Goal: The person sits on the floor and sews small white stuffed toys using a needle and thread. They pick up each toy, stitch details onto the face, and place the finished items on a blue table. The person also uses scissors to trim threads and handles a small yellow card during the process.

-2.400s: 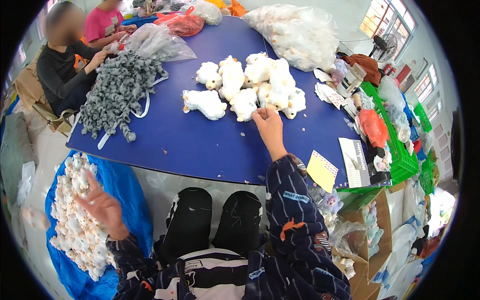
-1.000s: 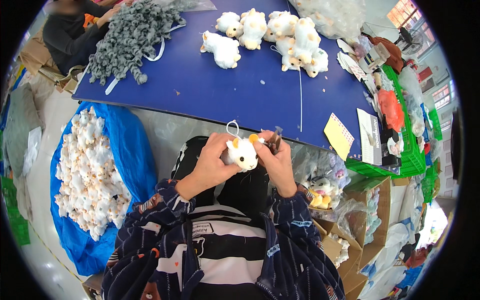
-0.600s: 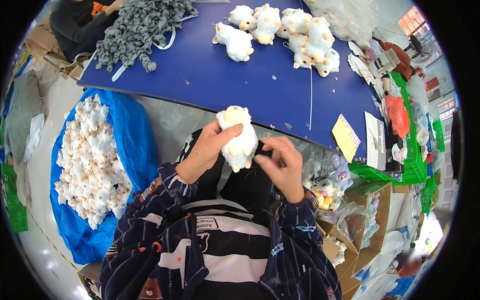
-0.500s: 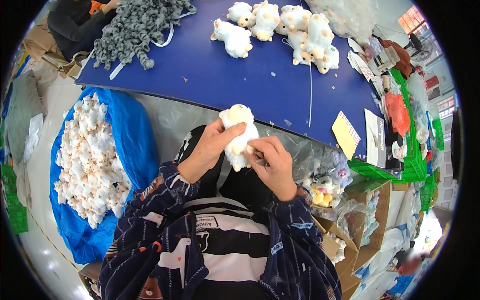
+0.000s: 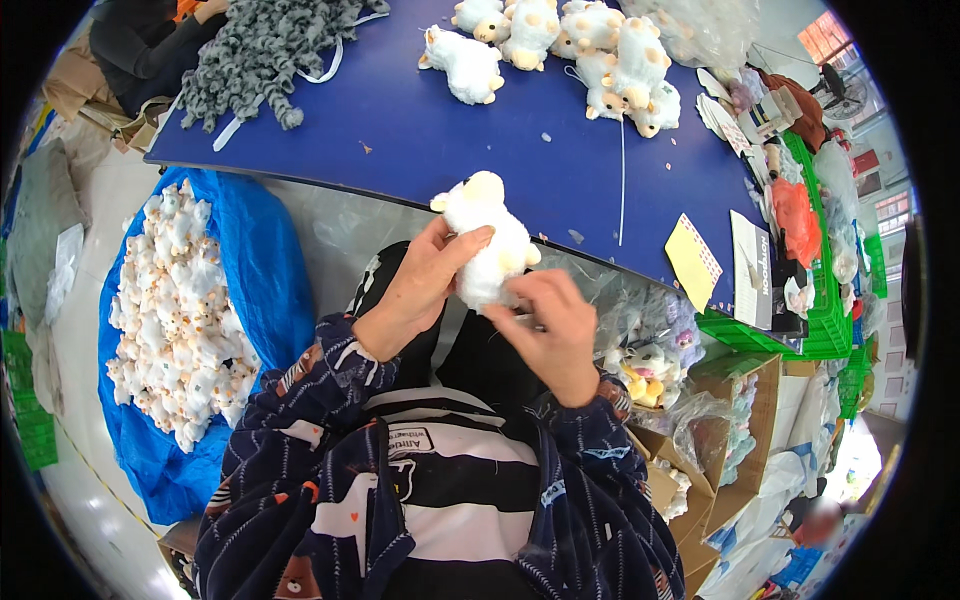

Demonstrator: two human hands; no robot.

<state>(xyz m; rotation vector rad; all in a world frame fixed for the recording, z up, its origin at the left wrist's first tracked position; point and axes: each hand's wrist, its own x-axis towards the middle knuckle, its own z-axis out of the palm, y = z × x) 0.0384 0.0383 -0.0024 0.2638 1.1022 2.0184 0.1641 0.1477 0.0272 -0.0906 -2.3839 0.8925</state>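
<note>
A small white plush sheep (image 5: pixel 492 243) with a cream head and feet hangs over my lap, just off the table's near edge. Around its upper body is my left hand (image 5: pixel 425 285), thumb across the fur and fingers behind. Thumb and fingertips of my right hand (image 5: pixel 550 325) close on the toy's lower end; these fingers are slightly blurred, and what exactly they pinch is hidden. Several similar plush sheep (image 5: pixel 530 35) lie in two groups on the blue table (image 5: pixel 420 140).
To my left, a blue sack (image 5: pixel 265 240) is filled with small white and tan plush pieces (image 5: pixel 175 320). Grey curly plush (image 5: pixel 250 60) covers the table's far left, near a person in dark sleeves (image 5: pixel 150 50). Yellow paper (image 5: pixel 692 262), a green crate (image 5: pixel 825 310) and a cardboard box (image 5: pixel 745 450) are at right.
The plush sheep has been turned and raised slightly, its head now tilted and its side showing. My right hand has shifted a little to the right at its lower end.
</note>
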